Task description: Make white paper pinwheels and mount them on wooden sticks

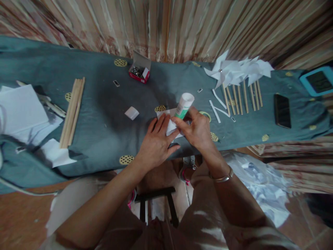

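My left hand (pixel 157 144) lies on a small white paper piece (pixel 166 113) on the cloth-covered table, its fingers stretched out and pressing the sheet down. Close beside it, my right hand (pixel 197 130) is closed around the lower end of a white and green glue stick (pixel 185 104). The glue stick tilts a little, and its bottom end is hidden by my fingers at the paper. A small white cap-like piece (pixel 132 113) rests on the cloth to the left of my hands. Part of a pale green ring (pixel 206 115) shows behind my right hand.
An open red box (pixel 139 72) of small metal items stands at the back. Paper pinwheels (pixel 238 71) on sticks, paper strips (pixel 215 111), a phone (pixel 282 111) and a blue-framed device (pixel 317 81) are rightward. Wooden sticks (pixel 72 114) and white sheets (pixel 23 111) lie left.
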Action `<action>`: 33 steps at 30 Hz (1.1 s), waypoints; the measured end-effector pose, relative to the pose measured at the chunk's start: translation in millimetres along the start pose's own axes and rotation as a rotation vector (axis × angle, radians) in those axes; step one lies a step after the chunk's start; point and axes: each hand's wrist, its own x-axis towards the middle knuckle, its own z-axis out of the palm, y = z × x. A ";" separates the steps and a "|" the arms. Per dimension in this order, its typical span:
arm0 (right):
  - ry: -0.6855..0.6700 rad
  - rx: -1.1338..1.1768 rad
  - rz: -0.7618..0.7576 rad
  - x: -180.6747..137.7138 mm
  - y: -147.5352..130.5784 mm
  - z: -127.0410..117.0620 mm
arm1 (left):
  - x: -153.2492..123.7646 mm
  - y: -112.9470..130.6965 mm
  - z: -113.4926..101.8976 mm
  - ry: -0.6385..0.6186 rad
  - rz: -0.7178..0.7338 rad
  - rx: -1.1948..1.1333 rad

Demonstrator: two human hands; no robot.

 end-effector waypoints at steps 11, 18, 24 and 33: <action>-0.041 -0.057 0.003 0.3 -3.3 -3.4 | 0.7 -0.5 0.6 0.000 0.003 -0.002; -0.082 -0.035 0.019 0.7 -6.7 -5.9 | 0.6 -0.5 1.0 0.005 -0.001 -0.010; -0.118 -0.011 0.011 0.5 -10.4 -7.2 | 0.9 -0.5 0.9 0.005 0.004 0.002; -0.115 -0.027 -0.002 -0.7 -10.0 -6.6 | 0.9 -0.3 -0.5 -0.009 0.002 -0.002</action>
